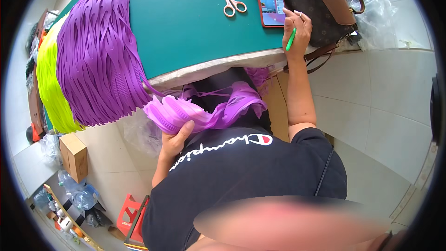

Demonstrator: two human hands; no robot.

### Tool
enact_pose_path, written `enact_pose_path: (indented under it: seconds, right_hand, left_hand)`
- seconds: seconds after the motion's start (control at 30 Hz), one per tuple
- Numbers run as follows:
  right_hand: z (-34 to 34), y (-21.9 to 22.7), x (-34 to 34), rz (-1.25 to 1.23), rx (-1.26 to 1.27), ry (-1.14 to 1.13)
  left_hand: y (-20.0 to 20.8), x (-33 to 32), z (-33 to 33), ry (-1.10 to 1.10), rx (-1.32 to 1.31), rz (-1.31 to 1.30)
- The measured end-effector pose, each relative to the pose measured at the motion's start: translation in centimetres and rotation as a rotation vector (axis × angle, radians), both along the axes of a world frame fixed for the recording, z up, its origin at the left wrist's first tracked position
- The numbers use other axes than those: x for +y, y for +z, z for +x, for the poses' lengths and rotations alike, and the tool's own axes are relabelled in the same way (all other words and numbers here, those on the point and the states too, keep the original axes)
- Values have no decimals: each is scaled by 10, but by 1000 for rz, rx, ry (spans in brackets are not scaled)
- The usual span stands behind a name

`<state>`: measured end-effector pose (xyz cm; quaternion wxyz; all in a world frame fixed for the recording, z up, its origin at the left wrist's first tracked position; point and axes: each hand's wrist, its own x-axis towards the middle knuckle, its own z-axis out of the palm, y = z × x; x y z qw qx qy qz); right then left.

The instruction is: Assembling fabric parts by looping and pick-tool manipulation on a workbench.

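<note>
My left hand, low in front of my body, is closed around a bunch of soft light-purple straps that look like rubber. These spread across my lap, below the table's near edge. Up at the table's right side, my right hand grips a slim green pen-like tool; its tip end is hard to make out. One finger of that hand reaches to the edge of a red-cased phone with its screen lit. Small white-handled scissors lie left of the phone, blades slightly apart.
On the green table, a large pile of purple straps hangs over the left edge, beside yellow-green straps. A brown handbag stands right of the phone. On the floor are a cardboard box and a red stool.
</note>
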<state>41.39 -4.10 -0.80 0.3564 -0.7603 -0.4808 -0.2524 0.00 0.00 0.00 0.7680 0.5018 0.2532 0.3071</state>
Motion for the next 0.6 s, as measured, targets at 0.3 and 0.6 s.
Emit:
enact_pose_path:
  seconds: [0.3,0.6]
  right_hand:
    - [-6,8,4,-58,-99,228]
    - [-4,2,6,77,-69,48]
  left_hand:
    - [0,-1,5,30,1,-9]
    - [0,0,4,35,11,-17]
